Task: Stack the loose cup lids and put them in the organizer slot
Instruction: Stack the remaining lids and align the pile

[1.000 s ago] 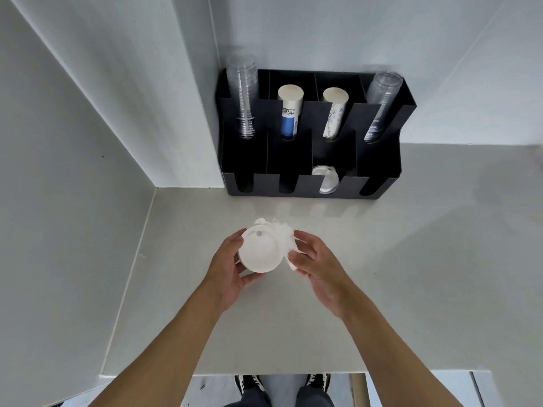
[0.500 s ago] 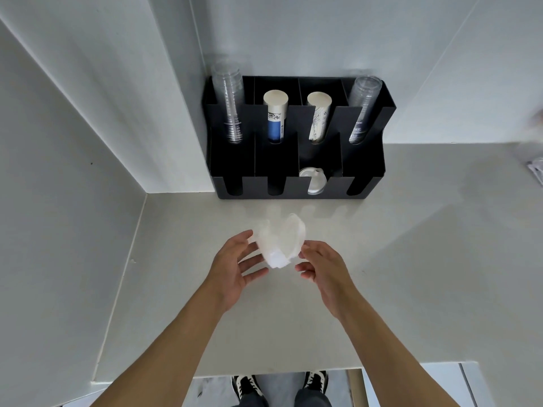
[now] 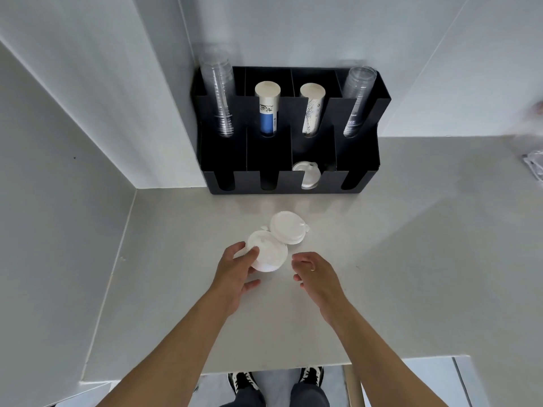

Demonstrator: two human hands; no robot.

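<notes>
Two white cup lids lie on the counter in front of the black organizer [image 3: 282, 189]. The nearer lid [image 3: 270, 255] is under the fingers of my left hand [image 3: 235, 271], which grips its left edge. The farther lid [image 3: 289, 227] lies flat just behind it, overlapping its rim, touched by neither hand. My right hand [image 3: 317, 277] hovers to the right of the nearer lid, fingers apart and empty. One white lid [image 3: 307, 174] sits in the organizer's third lower slot from the left.
The organizer's upper slots hold two stacks of clear cups [image 3: 219, 95] [image 3: 357, 98] and two stacks of paper cups [image 3: 267, 110] [image 3: 311, 107]. Walls close off the left and back. Crumpled clear plastic [image 3: 534, 165] lies at the far right edge.
Both hands held the lids together above the counter; now the lids are down on the counter, spread apart. My right hand has let go, and my left keeps hold of the nearer lid.
</notes>
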